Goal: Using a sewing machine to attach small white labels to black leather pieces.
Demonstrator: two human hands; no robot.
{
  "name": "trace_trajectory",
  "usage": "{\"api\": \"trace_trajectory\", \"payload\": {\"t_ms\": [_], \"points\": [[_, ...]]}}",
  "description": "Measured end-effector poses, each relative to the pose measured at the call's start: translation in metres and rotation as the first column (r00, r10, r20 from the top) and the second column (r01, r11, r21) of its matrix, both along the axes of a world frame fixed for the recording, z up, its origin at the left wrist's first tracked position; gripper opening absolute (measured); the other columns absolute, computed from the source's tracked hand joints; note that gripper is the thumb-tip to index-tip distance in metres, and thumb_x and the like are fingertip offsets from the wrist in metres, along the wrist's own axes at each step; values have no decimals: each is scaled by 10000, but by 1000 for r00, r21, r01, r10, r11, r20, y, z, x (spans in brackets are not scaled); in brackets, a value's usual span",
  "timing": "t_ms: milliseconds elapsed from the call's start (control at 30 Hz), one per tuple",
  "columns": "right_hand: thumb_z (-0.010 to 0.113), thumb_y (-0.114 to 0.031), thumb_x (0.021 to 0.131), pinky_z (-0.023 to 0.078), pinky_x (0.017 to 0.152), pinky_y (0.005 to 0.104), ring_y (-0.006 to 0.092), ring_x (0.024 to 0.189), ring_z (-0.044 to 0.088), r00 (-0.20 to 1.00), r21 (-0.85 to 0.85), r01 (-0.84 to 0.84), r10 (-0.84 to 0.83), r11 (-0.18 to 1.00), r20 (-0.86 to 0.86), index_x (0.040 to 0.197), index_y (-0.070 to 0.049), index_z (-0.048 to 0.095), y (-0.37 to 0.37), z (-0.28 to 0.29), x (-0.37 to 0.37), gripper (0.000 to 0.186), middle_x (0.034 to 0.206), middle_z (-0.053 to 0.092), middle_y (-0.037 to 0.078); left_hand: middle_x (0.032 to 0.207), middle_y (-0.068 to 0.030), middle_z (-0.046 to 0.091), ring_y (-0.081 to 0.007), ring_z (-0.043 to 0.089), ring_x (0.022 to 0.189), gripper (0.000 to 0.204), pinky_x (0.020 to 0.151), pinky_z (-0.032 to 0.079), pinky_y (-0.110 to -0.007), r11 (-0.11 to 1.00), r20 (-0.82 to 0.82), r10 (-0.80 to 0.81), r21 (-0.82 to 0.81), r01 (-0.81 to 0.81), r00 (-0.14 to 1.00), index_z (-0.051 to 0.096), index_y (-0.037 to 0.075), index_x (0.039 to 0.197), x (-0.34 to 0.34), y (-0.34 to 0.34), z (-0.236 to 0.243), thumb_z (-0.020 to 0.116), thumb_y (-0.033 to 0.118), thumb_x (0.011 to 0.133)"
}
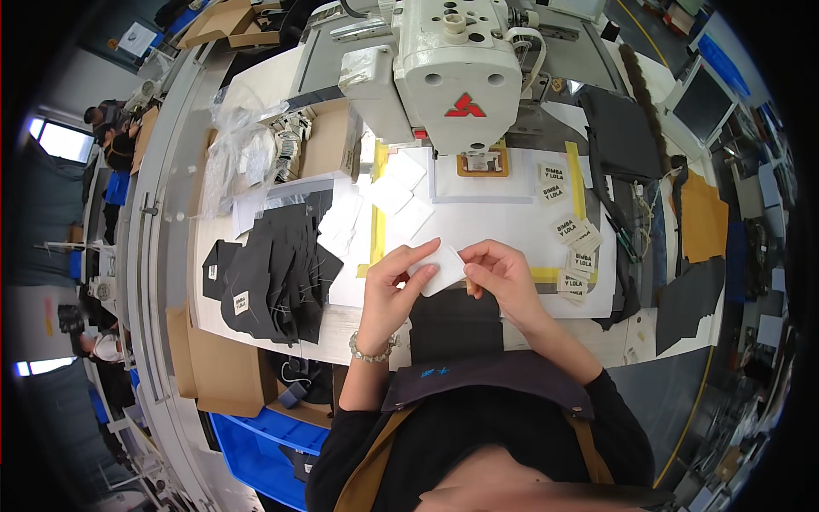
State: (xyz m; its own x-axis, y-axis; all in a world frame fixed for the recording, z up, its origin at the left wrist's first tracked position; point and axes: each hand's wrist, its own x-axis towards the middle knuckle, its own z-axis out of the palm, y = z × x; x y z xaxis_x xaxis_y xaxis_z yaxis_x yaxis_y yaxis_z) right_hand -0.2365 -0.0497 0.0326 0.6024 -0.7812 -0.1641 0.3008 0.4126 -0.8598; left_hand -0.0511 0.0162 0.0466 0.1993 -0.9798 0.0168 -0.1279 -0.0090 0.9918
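At the near side of the pale worktable [341, 322], a person in black is sitting with both bare hands up over a broad white sheet [495, 230], just short of a bulky white sewing machine [456, 77] with a red emblem on its front. Between the two hands a small white square piece, thin like paper or cloth [440, 271], is hanging tilted above the table. The left hand [397, 277] is pinching its left side, thumb on the near face and fingers curling behind. The right hand [503, 277] is holding its right corner, thumb and forefinger closing together there; what the other fingertips are doing behind, I cannot tell. A bracelet of light beads [373, 348] is circling the left wrist.

Beyond the left hand, a loose cluster of similar white squares [392, 194] is lying across a yellow tape strip [378, 226]. Farther left, a fanned pile of black fabric pieces [275, 264] is resting on the table, and behind it an open brown cardboard box [328, 141] is standing beside a crumpled clear plastic bag [230, 149]. To the right of the right hand, small cream labels with dark lettering [567, 229] are overlapping in an untidy line. A flat black cloth panel [454, 328] is lying below the hands, running toward the lap. Under the table's left side, a bright blue plastic crate [269, 439] is sitting.
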Motion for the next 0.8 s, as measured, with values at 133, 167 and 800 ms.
{"api": "trace_trajectory", "payload": {"t_ms": [133,167,800], "points": [[645,-101,926,430,519,212,74,586,558,999,62,-27,25,998,33,950,16,660,-4,1,1,121,744,623,23,737,10,521,-59,426,631,351,537,337,-200,999,49,-28,-31,29,998,689,95,1198,-1,1,3,674,8,858],[648,-109,926,429,514,213,76,573,556,997,92,-44,38,995,66,937,11,662,-4,-1,1,121,722,619,21,735,9,520,-61,428,633,349,536,336,-203,998,54,-33,-55,36,998,689,92,1195,-1,2,3,670,2,858],[644,-154,940,417,513,203,59,563,535,989,178,-104,83,978,121,843,-28,655,-6,-12,6,159,701,617,18,823,-21,630,-90,549,706,181,584,412,-208,988,-16,-93,-124,90,996,712,25,1004,9,3,-6,709,0,825]]}}
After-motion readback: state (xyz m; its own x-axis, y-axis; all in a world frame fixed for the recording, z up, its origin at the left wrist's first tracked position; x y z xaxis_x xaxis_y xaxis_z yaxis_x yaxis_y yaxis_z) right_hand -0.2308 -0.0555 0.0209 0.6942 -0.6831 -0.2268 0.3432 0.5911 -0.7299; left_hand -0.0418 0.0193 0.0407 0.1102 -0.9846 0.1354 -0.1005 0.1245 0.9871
